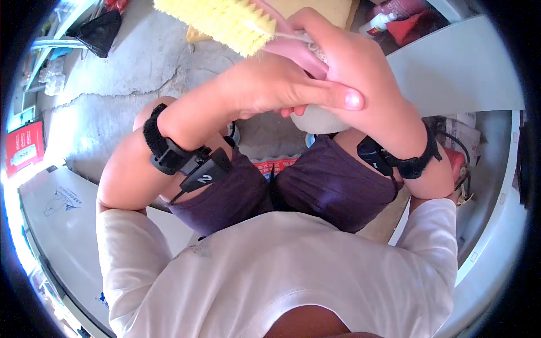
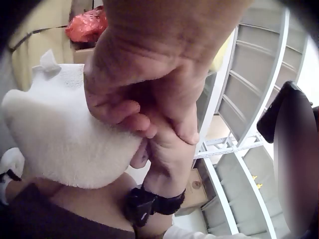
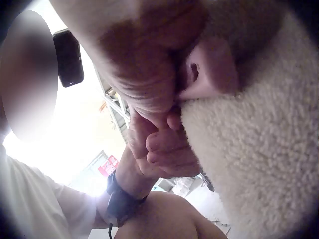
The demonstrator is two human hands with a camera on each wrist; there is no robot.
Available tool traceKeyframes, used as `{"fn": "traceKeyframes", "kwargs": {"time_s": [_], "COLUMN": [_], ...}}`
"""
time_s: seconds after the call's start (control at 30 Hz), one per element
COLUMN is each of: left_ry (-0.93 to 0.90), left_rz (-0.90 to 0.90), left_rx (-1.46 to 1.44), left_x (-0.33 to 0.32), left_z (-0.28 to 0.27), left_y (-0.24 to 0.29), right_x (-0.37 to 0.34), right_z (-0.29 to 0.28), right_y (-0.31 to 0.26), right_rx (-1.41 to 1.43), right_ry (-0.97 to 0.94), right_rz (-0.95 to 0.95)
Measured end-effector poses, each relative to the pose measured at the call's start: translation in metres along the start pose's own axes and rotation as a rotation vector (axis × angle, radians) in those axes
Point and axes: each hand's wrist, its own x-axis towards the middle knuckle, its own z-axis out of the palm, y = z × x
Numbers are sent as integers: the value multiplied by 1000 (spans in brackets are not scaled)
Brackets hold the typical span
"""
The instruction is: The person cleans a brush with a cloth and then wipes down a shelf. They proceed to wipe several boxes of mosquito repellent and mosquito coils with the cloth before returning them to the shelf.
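Note:
A brush with yellow bristles (image 1: 220, 22) and a pink handle (image 1: 293, 53) is at the top of the head view. My right hand (image 1: 366, 70) grips this handle, whose holed end (image 3: 212, 72) sticks out beside the palm in the right wrist view. Below both hands hangs a white fleecy thing (image 2: 70, 139) with a small tab; its full shape is partly hidden. My left hand (image 1: 265, 84) holds its edge with curled fingers (image 2: 124, 117). The left thumb (image 1: 344, 97) lies across the right hand near the wrist, so the two hands overlap.
Both forearms are above the dark shorts (image 1: 332, 180). A white panel (image 1: 456, 62) stands on the right, with a white bottle (image 1: 376, 25) beyond it. A black bag (image 1: 101, 34) hangs at the far left above the cracked concrete floor (image 1: 135, 73).

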Motion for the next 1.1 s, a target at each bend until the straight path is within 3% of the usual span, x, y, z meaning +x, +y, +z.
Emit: {"fn": "traceKeyframes", "kwargs": {"time_s": [0.1, 0.2, 0.3, 0.4, 0.5, 0.63, 0.7, 0.8, 0.93, 1.1], "left_ry": [37, 153, 8, -7, -94, -113, -125, -289, -346, -306], "left_rz": [75, 321, 141, 122, 154, 241, 271, 336, 373, 270], "left_rx": [18, 2, -228, -178, -207, -186, -199, -303, -361, -301], "left_x": [4, 16, 17, 17, 12, 3, 0, -2, -4, -5], "left_z": [4, 15, 8, 1, -1, -4, -5, -10, -9, -14], "left_y": [-2, -12, -9, -6, 2, 8, 6, 6, 2, 3], "right_x": [0, 0, -2, 5, 1, -3, -2, -4, 1, -2], "right_z": [2, 2, -6, -14, -13, -41, -41, -26, -30, -29], "right_y": [3, 14, 22, 27, 14, 21, 20, 15, 30, 15], "right_rx": [-42, 36, 311, 541, 907, 875, 952, 962, 840, 904], "right_ry": [-9, -15, 12, 83, 122, -118, -127, 51, 28, -73], "right_rz": [26, 34, 74, 4, 239, 184, 131, 77, -40, 158]}}
